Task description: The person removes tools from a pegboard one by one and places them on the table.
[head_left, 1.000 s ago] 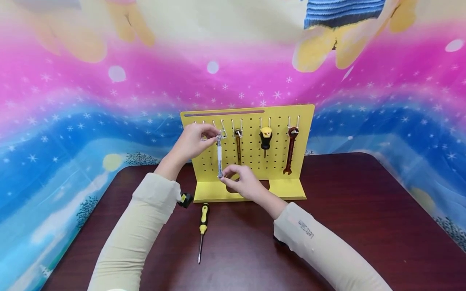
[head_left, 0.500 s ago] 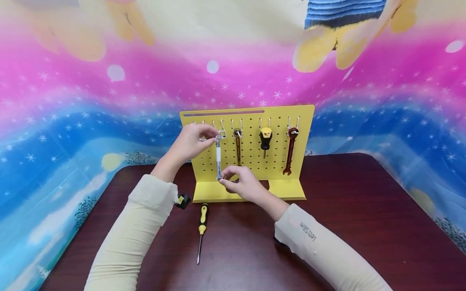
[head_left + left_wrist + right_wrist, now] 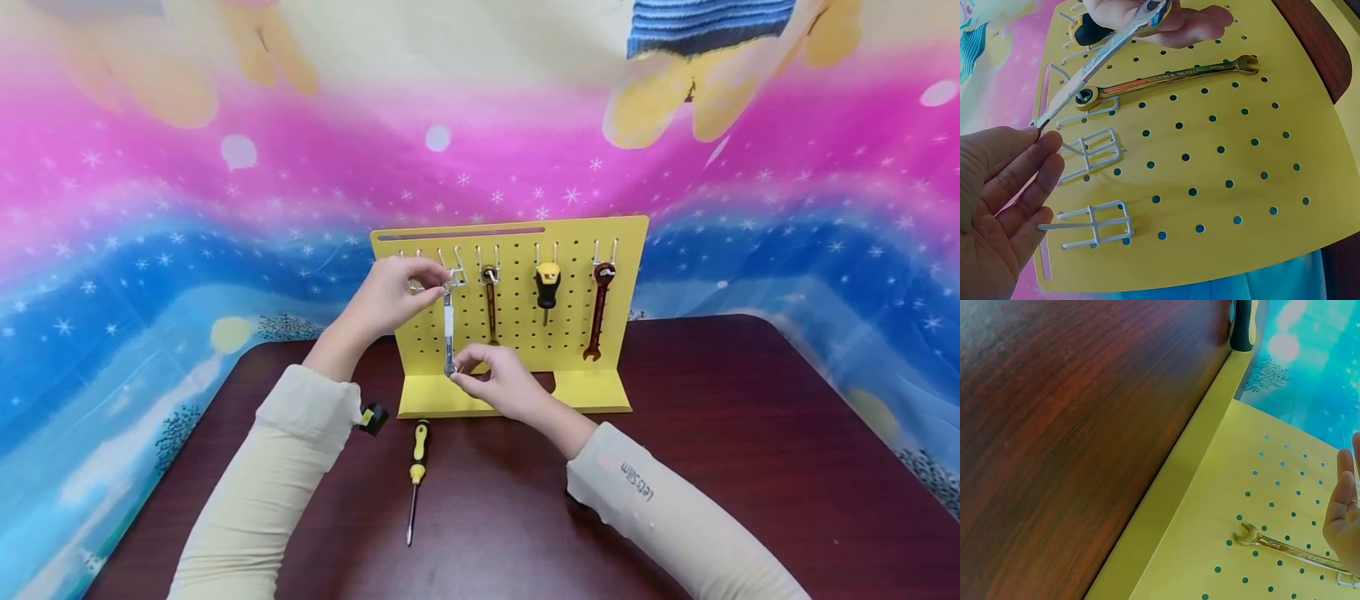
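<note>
Both hands hold a silver combination wrench (image 3: 448,325) upright in front of the yellow pegboard (image 3: 517,354). My left hand (image 3: 393,292) pinches its upper end between thumb and fingertips, beside the white hooks (image 3: 460,275). At the lower end, my right hand (image 3: 498,382) pinches the wrench between thumb and index finger. The left wrist view shows the wrench (image 3: 1088,69) slanting between the left hand (image 3: 1007,194) and the right hand (image 3: 1191,25). A gold wrench (image 3: 1166,81) hangs just behind it. Only the left hand (image 3: 1344,512) appears at the right wrist view's edge.
A stubby black and yellow screwdriver (image 3: 547,287) and a reddish wrench (image 3: 598,312) hang farther right on the board. On the dark wood table (image 3: 712,433), a long yellow and black screwdriver (image 3: 417,467) lies before the board's base. A printed cloth (image 3: 322,192) stands behind.
The silver wrench has shifted slightly left and its lower end slightly down, with the right hand following. The left forearm has drifted a little left; both hands keep their hold.
</note>
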A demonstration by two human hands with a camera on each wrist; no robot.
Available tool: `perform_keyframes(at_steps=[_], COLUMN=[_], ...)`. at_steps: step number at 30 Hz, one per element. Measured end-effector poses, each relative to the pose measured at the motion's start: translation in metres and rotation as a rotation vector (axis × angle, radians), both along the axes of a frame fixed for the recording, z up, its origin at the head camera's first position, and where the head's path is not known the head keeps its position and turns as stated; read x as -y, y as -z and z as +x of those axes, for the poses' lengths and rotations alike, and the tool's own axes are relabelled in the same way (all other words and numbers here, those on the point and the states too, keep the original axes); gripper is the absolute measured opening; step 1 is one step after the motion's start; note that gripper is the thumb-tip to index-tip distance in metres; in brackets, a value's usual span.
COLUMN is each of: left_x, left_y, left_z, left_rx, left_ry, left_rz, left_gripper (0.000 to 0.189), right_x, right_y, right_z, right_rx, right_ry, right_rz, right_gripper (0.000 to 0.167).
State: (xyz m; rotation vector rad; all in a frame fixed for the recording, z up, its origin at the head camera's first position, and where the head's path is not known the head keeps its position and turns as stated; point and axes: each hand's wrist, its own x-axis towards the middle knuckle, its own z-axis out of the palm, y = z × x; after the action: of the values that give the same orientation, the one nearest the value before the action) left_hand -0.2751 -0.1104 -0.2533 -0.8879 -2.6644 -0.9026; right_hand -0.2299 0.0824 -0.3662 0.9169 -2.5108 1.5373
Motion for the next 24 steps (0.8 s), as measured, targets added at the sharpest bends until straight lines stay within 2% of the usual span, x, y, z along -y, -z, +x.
perform_keyframes(at_steps=[13,24], left_x=[0.007,0.009], left_y=[0.005,0.011], left_z=[0.009,0.013], left_rx=[0.013,0.032], left_ry=[0.033,0.056], left_rz=[0.035,0.030], left_gripper=[0.022,0.019], right_x=[0.004,0.000], right_y=[0.001,0.002], right_z=[0.010,0.017], right_rx=[-0.041,-0.019], right_ry=[-0.060,-0.084], right_rz=[-0.016,0.012], right_gripper=[0.004,0.003])
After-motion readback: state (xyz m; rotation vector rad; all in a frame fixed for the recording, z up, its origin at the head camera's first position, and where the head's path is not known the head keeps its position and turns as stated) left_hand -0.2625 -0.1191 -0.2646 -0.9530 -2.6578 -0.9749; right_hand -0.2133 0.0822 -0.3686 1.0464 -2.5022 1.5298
